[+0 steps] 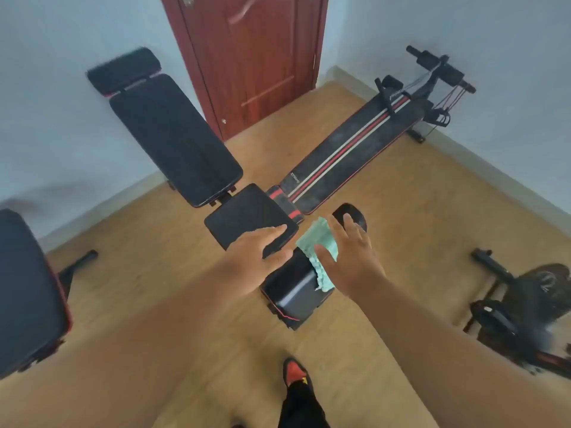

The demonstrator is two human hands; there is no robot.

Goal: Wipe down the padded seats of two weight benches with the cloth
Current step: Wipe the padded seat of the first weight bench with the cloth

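Cloth [321, 242]: your right hand [352, 257] presses it with spread fingers; keep it flat.
Left hand [259, 257]: fingers straight, together; steady the seat [244, 214] at 10 o'clock.

Green cloth [321, 242] half under right hand [352, 257], left bench [27, 291] cut by frame edge — right-side equipment [525, 307] blurred

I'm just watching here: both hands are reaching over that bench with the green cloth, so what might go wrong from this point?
1. The green cloth lies under the right hand with straight fingers, partly draped over the edge of the black pad; it may slip to the floor.
2. The left hand rests near the corner of the seat pad; leaning there might tip or shift the bench.
3. The foot stands close to the bench base, a likely trip point.
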